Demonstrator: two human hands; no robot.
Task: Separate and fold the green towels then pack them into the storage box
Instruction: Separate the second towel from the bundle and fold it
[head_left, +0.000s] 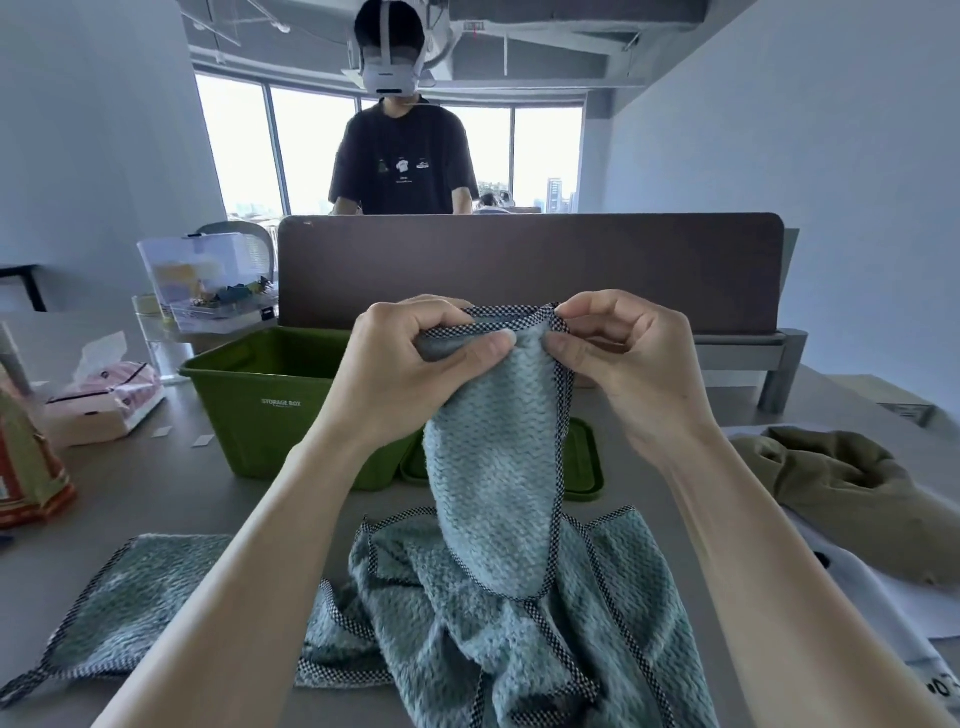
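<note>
A green towel (493, 467) with a black-and-white checked border hangs lifted above the table. My left hand (410, 364) pinches its top edge on the left, and my right hand (623, 353) pinches the top corner on the right. Its lower end trails into a crumpled pile of green towels (467, 623) at the near edge. Another green towel (135, 597) lies spread flat at the near left. The green storage box (260, 405), open, stands behind my left forearm. Its green lid (584, 462) lies flat to the box's right, partly hidden by the towel.
An olive cloth (841, 488) lies bunched at the right on white fabric (857, 597). A tissue pack (104, 400) and an orange packet (26, 467) sit at the left. A clear container (208, 280) stands behind. A brown divider (519, 270) spans the back; a person (402, 156) stands beyond it.
</note>
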